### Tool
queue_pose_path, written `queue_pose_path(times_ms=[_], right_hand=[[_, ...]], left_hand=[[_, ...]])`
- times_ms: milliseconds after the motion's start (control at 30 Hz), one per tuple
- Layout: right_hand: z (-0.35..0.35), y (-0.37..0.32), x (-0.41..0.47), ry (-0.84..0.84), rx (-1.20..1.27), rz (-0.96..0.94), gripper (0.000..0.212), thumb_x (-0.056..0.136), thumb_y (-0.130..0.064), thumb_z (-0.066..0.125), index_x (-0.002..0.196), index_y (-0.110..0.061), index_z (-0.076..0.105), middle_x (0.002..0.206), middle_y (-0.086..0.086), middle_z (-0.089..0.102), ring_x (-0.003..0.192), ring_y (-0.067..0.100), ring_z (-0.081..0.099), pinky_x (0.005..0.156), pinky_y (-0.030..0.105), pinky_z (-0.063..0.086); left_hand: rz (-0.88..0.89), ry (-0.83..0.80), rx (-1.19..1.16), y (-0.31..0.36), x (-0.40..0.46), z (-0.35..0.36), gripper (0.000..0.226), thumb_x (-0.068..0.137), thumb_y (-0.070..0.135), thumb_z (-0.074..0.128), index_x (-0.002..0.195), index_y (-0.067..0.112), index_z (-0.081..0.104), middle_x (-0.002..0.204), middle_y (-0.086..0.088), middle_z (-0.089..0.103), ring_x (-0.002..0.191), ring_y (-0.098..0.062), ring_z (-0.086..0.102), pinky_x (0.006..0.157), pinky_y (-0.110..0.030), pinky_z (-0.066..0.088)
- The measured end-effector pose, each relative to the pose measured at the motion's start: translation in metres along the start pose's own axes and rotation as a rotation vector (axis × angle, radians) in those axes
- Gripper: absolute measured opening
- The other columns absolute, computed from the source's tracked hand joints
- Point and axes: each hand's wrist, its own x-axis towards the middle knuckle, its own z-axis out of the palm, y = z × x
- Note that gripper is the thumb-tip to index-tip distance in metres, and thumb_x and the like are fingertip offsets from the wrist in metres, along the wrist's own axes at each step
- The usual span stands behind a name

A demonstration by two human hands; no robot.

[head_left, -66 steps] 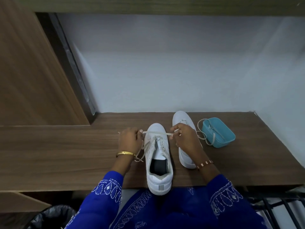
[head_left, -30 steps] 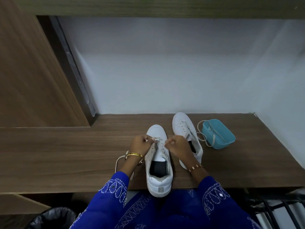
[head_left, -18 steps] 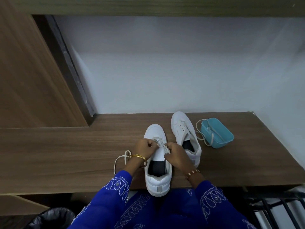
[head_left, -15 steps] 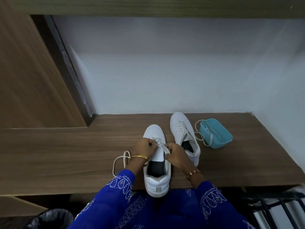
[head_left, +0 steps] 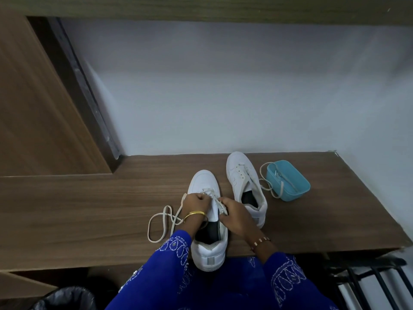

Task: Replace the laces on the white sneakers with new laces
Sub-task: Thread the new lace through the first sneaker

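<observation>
- White near sneaker (head_left: 209, 251) stands on the wooden bench (head_left: 89, 211), heel at its front edge.
- Left hand (head_left: 196, 203) and right hand (head_left: 233, 214) each pinch its lace (head_left: 161, 222) with curled fingers at the eyelets.
- Second sneaker (head_left: 244, 186) beside a blue tub (head_left: 288, 183).

The wooden bench (head_left: 89, 209) carries two sneakers (head_left: 202, 186) (head_left: 242, 175), a lace (head_left: 161, 222), seemingly loose, and a blue tub (head_left: 295, 189).
</observation>
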Motion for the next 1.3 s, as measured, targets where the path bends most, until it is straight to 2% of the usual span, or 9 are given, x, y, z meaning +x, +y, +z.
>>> queue_pose_path(times_ms=[267,400,600,667,967,1067,1167,1233,1300], right_hand=[[0.006,0.007,0.001,0.016,-0.005,-0.047,0.049,0.083,-0.013,0.056,0.132,-0.014,0.050,0.120,0.006,0.063,0.111,0.021,0.059,0.095,0.033,0.046],[0.008,0.009,0.003,0.018,-0.020,-0.059,0.050,0.085,-0.010,0.055,0.134,-0.011,0.048,0.124,0.008,0.061,0.114,0.021,0.057,0.098,0.029,0.043],[0.010,0.010,0.004,0.028,-0.024,-0.070,0.051,0.084,-0.011,0.055,0.135,-0.011,0.047,0.127,0.009,0.059,0.117,0.021,0.055,0.101,0.031,0.042],[0.010,0.010,0.004,0.026,-0.030,-0.063,0.051,0.084,-0.011,0.055,0.135,-0.011,0.047,0.128,0.009,0.058,0.118,0.022,0.054,0.101,0.031,0.041],[0.009,0.006,0.001,-0.022,-0.120,-0.104,0.053,0.086,-0.010,0.053,0.138,-0.011,0.042,0.135,0.006,0.053,0.123,0.021,0.050,0.104,0.030,0.038],[0.007,0.009,-0.001,-0.043,0.026,-0.064,0.049,0.083,-0.011,0.060,0.131,-0.013,0.051,0.124,0.005,0.060,0.110,0.017,0.058,0.095,0.027,0.046],[-0.001,0.010,0.005,-0.060,0.393,0.082,0.025,0.086,-0.012,0.062,0.111,-0.013,0.064,0.101,0.003,0.068,0.087,0.009,0.062,0.074,0.019,0.051],[-0.001,0.008,0.014,-0.020,0.497,0.179,0.011,0.090,-0.014,0.056,0.098,-0.012,0.064,0.083,0.002,0.066,0.070,0.008,0.059,0.061,0.023,0.050],[0.004,0.004,0.026,0.096,0.400,0.185,0.014,0.090,-0.012,0.051,0.094,-0.006,0.063,0.078,0.008,0.064,0.063,0.015,0.056,0.062,0.034,0.051]], left_hand=[[-0.131,-0.026,-0.218,-0.004,0.005,0.003,0.023,0.079,0.013,0.064,0.058,0.008,0.061,0.080,-0.022,0.066,0.078,-0.028,0.059,0.078,-0.027,0.043],[-0.103,-0.129,-0.220,-0.006,0.011,-0.003,0.025,0.080,0.008,0.065,0.056,0.006,0.061,0.056,-0.007,0.053,0.061,-0.021,0.050,0.064,-0.027,0.042],[0.052,-0.058,-0.034,-0.009,0.003,0.002,0.019,0.087,0.017,0.061,0.093,0.003,0.072,0.089,-0.008,0.069,0.086,-0.017,0.058,0.073,-0.022,0.035],[0.084,-0.047,0.013,-0.011,0.004,0.002,0.019,0.087,0.017,0.060,0.095,0.005,0.072,0.098,-0.010,0.071,0.096,-0.022,0.062,0.085,-0.024,0.038],[0.161,-0.036,0.044,-0.008,0.007,0.001,0.018,0.086,0.007,0.056,0.091,0.007,0.074,0.095,-0.012,0.071,0.093,-0.025,0.064,0.077,-0.026,0.047],[0.178,-0.037,0.046,-0.009,0.009,0.002,0.018,0.085,0.007,0.056,0.088,0.007,0.074,0.090,-0.011,0.072,0.089,-0.025,0.065,0.073,-0.026,0.047],[0.226,-0.035,0.027,-0.012,0.009,0.002,0.020,0.084,0.006,0.057,0.094,0.006,0.074,0.096,-0.011,0.072,0.093,-0.023,0.066,0.077,-0.025,0.050],[0.257,-0.041,0.045,-0.016,0.012,0.003,0.022,0.083,0.008,0.056,0.096,0.009,0.074,0.099,-0.010,0.072,0.094,-0.023,0.066,0.078,-0.026,0.052],[0.274,-0.067,0.084,-0.021,0.015,0.004,0.025,0.082,0.014,0.054,0.096,0.015,0.074,0.098,-0.011,0.071,0.090,-0.024,0.067,0.076,-0.032,0.055]])
